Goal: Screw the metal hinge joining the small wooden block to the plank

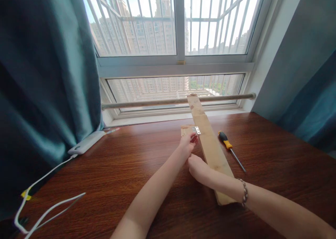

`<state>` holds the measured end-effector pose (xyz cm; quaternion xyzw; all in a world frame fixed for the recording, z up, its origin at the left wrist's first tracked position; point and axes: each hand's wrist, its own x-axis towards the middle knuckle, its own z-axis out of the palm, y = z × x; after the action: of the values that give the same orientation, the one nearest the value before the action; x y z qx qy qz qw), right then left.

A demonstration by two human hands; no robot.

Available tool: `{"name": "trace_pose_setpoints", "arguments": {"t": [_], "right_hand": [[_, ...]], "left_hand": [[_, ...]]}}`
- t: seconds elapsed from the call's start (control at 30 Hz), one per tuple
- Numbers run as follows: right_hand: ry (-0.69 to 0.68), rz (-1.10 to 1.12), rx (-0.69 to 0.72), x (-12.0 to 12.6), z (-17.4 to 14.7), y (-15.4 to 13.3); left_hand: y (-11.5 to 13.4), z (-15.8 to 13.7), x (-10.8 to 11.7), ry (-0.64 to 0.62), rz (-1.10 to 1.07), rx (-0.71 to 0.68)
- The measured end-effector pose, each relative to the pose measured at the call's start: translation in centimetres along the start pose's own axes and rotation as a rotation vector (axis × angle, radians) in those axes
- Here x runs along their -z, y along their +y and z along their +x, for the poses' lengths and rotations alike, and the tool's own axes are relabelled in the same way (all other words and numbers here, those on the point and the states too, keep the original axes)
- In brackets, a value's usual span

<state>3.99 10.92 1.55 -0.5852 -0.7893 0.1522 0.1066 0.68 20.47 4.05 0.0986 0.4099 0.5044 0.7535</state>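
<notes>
A long wooden board lies on the brown table, pointing toward the window. Against its left edge sits a small wood piece, and a silver metal hinge with holes spans the two. My left hand is just below the hinge, its fingers curled together at the board's edge; what they pinch, if anything, is too small to tell. Close beneath it, my right hand is closed, with its fingertips hidden. My right forearm crosses over the board. A screwdriver with a black and yellow handle lies right of the board.
A white power strip with a white cable lies at the table's left. Dark curtains hang beside the barred window. A horizontal pipe runs behind the table, near the board's far end.
</notes>
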Motion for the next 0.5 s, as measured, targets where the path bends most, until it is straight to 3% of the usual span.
{"name": "trace_pose_setpoints", "arguments": {"t": [0.17, 0.3, 0.4, 0.5], "right_hand": [[-0.061, 0.29, 0.007, 5.9, -2.2, 2.3], [0.048, 0.444, -0.117, 10.9, -2.4, 7.5], [0.192, 0.228, -0.301, 11.7, -2.1, 12.0], [0.196, 0.051, -0.419, 9.8, -1.5, 15.1]], "left_hand": [[-0.2, 0.2, 0.1, -0.006, -0.007, 0.009], [-0.3, 0.2, 0.1, 0.0, -0.009, 0.024], [-0.2, 0.2, 0.1, 0.012, -0.004, 0.029], [-0.2, 0.2, 0.1, 0.023, -0.002, 0.027]]}}
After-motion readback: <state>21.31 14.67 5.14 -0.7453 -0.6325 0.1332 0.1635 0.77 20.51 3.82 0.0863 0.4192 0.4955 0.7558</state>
